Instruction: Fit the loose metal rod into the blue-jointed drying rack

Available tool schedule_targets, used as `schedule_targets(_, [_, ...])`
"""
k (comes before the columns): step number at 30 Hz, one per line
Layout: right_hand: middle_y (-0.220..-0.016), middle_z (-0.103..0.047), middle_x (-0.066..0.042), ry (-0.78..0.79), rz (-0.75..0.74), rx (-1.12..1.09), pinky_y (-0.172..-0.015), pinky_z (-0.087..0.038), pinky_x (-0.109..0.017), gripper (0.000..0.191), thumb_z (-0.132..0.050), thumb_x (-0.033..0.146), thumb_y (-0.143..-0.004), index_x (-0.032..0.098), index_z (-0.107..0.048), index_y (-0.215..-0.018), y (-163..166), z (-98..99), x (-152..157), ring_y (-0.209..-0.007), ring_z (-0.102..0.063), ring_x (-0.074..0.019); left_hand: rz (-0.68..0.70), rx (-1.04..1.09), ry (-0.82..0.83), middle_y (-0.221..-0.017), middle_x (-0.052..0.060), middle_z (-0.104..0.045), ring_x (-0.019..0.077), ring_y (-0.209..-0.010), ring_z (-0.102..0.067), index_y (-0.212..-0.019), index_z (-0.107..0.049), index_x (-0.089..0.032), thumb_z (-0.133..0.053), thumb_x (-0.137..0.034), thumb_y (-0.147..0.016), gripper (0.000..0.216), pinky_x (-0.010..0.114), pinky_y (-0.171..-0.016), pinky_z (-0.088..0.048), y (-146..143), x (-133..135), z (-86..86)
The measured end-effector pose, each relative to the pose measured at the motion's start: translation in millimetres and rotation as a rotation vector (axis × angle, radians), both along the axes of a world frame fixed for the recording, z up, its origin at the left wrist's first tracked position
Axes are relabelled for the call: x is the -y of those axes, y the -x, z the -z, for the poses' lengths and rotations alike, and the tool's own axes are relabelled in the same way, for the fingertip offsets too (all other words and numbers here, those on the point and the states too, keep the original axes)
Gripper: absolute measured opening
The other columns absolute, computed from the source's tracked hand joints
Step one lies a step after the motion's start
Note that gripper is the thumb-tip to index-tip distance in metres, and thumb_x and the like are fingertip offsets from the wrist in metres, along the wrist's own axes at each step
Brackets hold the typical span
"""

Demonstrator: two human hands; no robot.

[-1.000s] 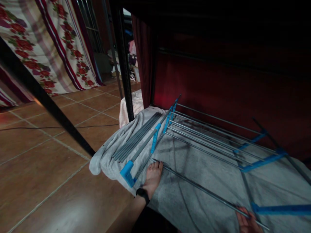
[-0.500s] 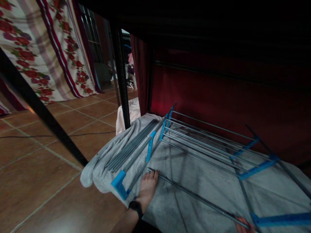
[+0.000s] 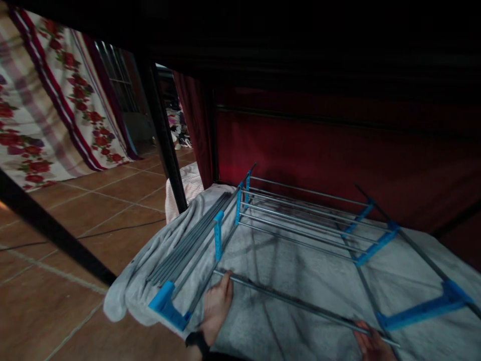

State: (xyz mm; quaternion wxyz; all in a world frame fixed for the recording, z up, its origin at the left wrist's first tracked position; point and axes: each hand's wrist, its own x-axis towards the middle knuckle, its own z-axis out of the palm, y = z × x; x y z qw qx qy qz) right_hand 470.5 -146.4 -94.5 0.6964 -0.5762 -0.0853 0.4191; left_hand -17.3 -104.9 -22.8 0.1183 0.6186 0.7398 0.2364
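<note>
A long grey metal rod [image 3: 296,303] lies across a grey cloth [image 3: 300,260]. My left hand [image 3: 217,307] has its fingers closed around the rod's left end. My right hand [image 3: 370,342] grips the rod near its right end at the bottom edge, only partly in view. Just behind the rod lies a drying rack [image 3: 296,220] of metal rails joined by blue plastic brackets. A bundle of loose grey rods [image 3: 191,235] lies to the left of my left hand, beside a blue end piece [image 3: 165,306].
Terracotta floor tiles [image 3: 75,220] spread to the left, crossed by a thin black cable. Black metal legs [image 3: 165,145] stand near the cloth's far left corner. A dark red fabric wall [image 3: 338,150] rises behind the rack. A floral sheet [image 3: 45,115] hangs at the far left.
The view has swung right and down, shifting everything left. My left hand's fingers went from lying flat by the rod's end to curling around it. The rod sits slightly raised.
</note>
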Motion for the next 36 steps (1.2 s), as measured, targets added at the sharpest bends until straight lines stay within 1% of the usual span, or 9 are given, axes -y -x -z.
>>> schedule_targets(3, [-0.091,-0.078,-0.008,0.0,0.009,0.022,-0.074,-0.07,-0.04,0.034,-0.09,0.046,-0.054,0.029,-0.075,-0.079,8.9,-2.0,2.2,-0.086,-0.079,-0.0306,-0.074,0.107,0.018,-0.101,0.008,-0.084,0.0302,-0.092,-0.081,-0.132,-0.072,-0.027,-0.044,-0.021,-0.102,0.041,0.041,-0.083,-0.06,2.3,-0.6,-4.8])
schedule_targets(6, [-0.09,-0.079,-0.007,-0.066,0.023,0.012,-0.076,-0.069,-0.037,0.033,-0.092,0.046,-0.056,0.027,-0.076,-0.078,18.2,-7.7,5.3,-0.087,-0.079,-0.028,-0.084,0.142,0.026,-0.105,0.009,-0.083,0.0281,-0.095,-0.08,-0.132,-0.071,-0.024,-0.044,-0.022,-0.103,0.039,0.039,-0.086,-0.059,3.8,-0.3,-8.8])
schedule_targets(11, [-0.09,-0.08,-0.004,-0.119,0.032,-0.052,-0.083,-0.067,-0.031,0.036,-0.095,0.047,-0.06,0.024,-0.075,-0.08,27.6,-16.0,9.6,-0.089,-0.078,-0.0215,-0.09,0.136,0.051,-0.102,0.008,-0.082,0.0235,-0.089,-0.079,-0.133,-0.069,-0.021,-0.045,-0.025,-0.106,0.036,0.033,-0.083,-0.056,7.1,-2.4,-10.7])
schedule_targets(17, [-0.091,-0.08,-0.004,-0.132,0.069,-0.074,-0.083,-0.066,-0.033,0.045,-0.097,0.05,-0.055,0.023,-0.071,-0.081,35.7,-23.7,7.2,-0.089,-0.078,-0.0224,-0.097,0.159,0.077,-0.092,0.006,-0.08,0.0244,-0.083,-0.076,-0.131,-0.068,-0.022,-0.047,-0.03,-0.106,0.034,0.033,-0.078,-0.053,12.0,-6.7,-10.5])
schedule_targets(24, [-0.088,-0.079,-0.003,-0.151,0.079,-0.062,-0.082,-0.066,-0.034,0.041,-0.094,0.047,-0.061,0.024,-0.068,-0.083,43.2,-36.1,10.7,-0.088,-0.078,-0.0231,-0.122,0.234,0.019,-0.088,0.005,-0.076,0.0254,-0.08,-0.073,-0.125,-0.071,-0.023,-0.049,-0.037,-0.101,0.035,0.035,-0.074,-0.051,13.2,-8.6,-11.0])
schedule_targets(27, [-0.089,-0.08,-0.003,-0.155,0.062,-0.111,-0.083,-0.066,-0.033,0.044,-0.096,0.046,-0.059,0.023,-0.07,-0.086,45.2,-41.2,11.9,-0.089,-0.078,-0.0224,-0.13,0.418,-0.059,-0.086,0.004,-0.075,0.0247,-0.078,-0.07,-0.124,-0.071,-0.023,-0.057,-0.042,-0.092,0.039,0.035,-0.072,-0.052,13.2,-9.5,-9.8])
schedule_targets(31, [-0.086,-0.081,-0.003,-0.168,0.054,-0.153,-0.078,-0.066,-0.032,0.045,-0.099,0.044,-0.055,0.022,-0.072,-0.084,48.7,-52.0,9.7,-0.084,-0.078,-0.0213,-0.159,0.818,-0.166,-0.088,0.003,-0.075,0.0245,-0.083,-0.071,-0.117,-0.071,-0.021,-0.071,-0.046,-0.074,0.05,0.034,-0.072,-0.055,10.9,-12.3,-9.7])
schedule_targets(34, [-0.086,-0.081,-0.001,-0.21,0.033,-0.167,-0.078,-0.065,-0.031,0.042,-0.099,0.039,-0.057,0.021,-0.073,-0.086,52.0,-62.5,5.9,-0.084,-0.078,-0.0207,-0.245,1.035,-0.233,-0.107,0.005,-0.076,0.0219,-0.089,-0.071,-0.105,-0.072,-0.022,-0.079,-0.045,-0.066,0.047,0.031,-0.072,-0.056,8.0,-14.4,-12.7])
schedule_targets(36, [-0.086,-0.08,0.0,-0.214,0.021,-0.17,-0.081,-0.065,-0.031,0.041,-0.098,0.037,-0.058,0.021,-0.073,-0.086,54.0,-68.5,2.1,-0.084,-0.077,-0.02,-0.329,1.149,-0.275,-0.104,0.003,-0.075,0.0178,-0.08,-0.069,-0.102,-0.07,-0.022,-0.081,-0.042,-0.065,0.043,0.028,-0.066,-0.054,5.8,-15.6,-15.4])
